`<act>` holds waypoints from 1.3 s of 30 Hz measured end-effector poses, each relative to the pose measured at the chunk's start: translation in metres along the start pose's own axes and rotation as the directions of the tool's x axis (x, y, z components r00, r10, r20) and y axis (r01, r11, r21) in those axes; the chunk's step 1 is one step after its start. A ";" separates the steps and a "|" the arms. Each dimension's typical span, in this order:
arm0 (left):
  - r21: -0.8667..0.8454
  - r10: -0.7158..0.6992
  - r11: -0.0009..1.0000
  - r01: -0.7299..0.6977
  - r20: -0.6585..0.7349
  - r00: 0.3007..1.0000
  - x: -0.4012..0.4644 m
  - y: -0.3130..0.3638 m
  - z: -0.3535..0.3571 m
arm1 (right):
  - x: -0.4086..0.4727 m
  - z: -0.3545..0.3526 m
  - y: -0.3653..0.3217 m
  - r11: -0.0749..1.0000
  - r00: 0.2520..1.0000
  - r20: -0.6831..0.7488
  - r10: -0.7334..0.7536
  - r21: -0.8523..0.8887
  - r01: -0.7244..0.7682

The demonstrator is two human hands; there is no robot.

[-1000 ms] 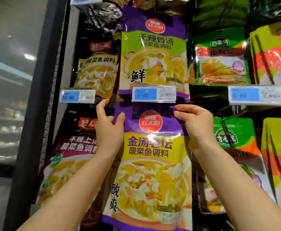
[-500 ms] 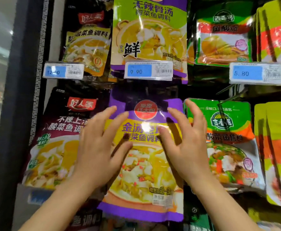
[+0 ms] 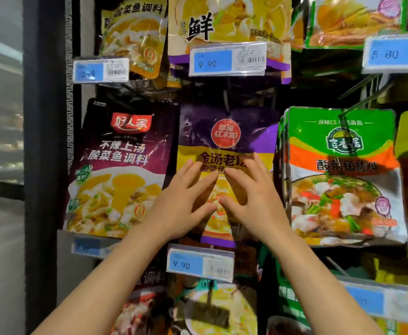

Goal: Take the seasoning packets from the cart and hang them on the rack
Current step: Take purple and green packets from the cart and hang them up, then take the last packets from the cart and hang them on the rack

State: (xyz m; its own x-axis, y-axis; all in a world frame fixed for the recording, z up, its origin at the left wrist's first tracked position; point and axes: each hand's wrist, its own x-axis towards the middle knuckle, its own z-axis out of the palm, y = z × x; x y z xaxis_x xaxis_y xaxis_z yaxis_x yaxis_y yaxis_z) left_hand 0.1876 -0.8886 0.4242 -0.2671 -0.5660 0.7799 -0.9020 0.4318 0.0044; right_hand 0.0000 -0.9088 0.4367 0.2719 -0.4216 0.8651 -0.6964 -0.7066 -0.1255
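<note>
I am pressing both my hands flat against the purple packet (image 3: 227, 131), fingers spread and nearly straight, gripping nothing. My left hand (image 3: 183, 201) is lying over the packet's lower left part and my right hand (image 3: 251, 201) over its lower right, the fingertips of the two almost meeting across the yellow band of lettering. The packet is hanging on the rack, its red round logo showing above my fingers and its purple bottom edge showing below my wrists.

Just left of the purple packet a maroon packet (image 3: 123, 165) is hanging, and just right of it a green packet (image 3: 343, 170) is hanging on a hook (image 3: 365, 100). Directly above the purple packet a price tag (image 3: 227, 59) is reading 9.90, in front of another packet of the upper row. Directly below the purple packet a second tag (image 3: 200, 263) is reading 9.90 too. Far left of it, beyond the maroon packet, the rack's dark post (image 3: 41, 165) is standing.
</note>
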 end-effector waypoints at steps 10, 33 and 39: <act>0.051 0.102 0.994 -0.094 -0.183 0.978 -0.073 0.024 -0.040 | -0.044 -0.019 -0.041 0.987 0.991 -0.132 -0.032 0.150 0.051; 0.136 -0.861 -0.217 0.966 -0.494 -0.124 -0.551 0.147 -0.133 | -0.281 0.166 -0.338 0.538 -0.224 0.506 -0.833 0.835 -0.114; 0.475 -0.900 -0.359 0.803 -0.404 -0.164 -0.653 0.173 -0.140 | -0.372 0.201 -0.377 0.675 -0.528 0.497 -0.689 0.705 -0.216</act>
State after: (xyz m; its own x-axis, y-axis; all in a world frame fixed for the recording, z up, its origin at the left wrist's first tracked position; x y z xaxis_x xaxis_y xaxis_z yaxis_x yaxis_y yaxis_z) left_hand 0.2534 -0.3460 0.0031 0.9925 -0.0121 0.1213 -0.0515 -0.9433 0.3279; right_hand 0.2948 -0.6000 0.0643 0.6662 0.4265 -0.6118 -0.0603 -0.7868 -0.6142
